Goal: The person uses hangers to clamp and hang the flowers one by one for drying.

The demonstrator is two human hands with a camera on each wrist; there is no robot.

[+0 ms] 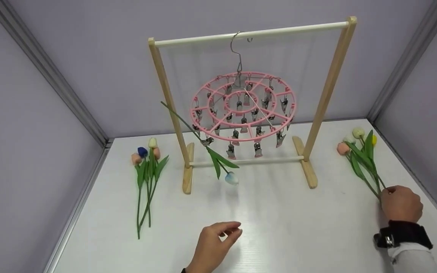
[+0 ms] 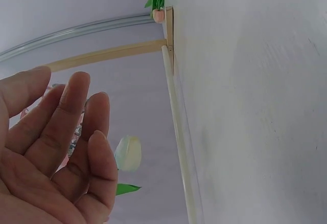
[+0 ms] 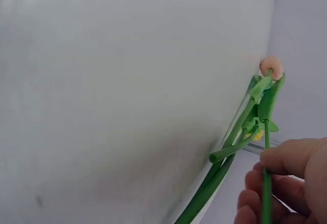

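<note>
Head view: bench (image 1: 286, 212), bearing a wooden rack (image 1: 330, 89) toward its back edge; a pink clip hanger (image 1: 241, 112) is hung there, with one blue-white tulip (image 1: 215, 161) clipped. Tulip bunch (image 1: 151, 167) laid near the left edge. Tulip group (image 1: 362, 156) set by the right edge, its stems met by the right hand (image 1: 401, 204). Left hand (image 1: 212, 242) held toward the front edge.

Left wrist view: left fingers loosely curved, thumb apart.

Right wrist view: one green stem (image 3: 267, 137) pinched by thumb and fingers.
</note>
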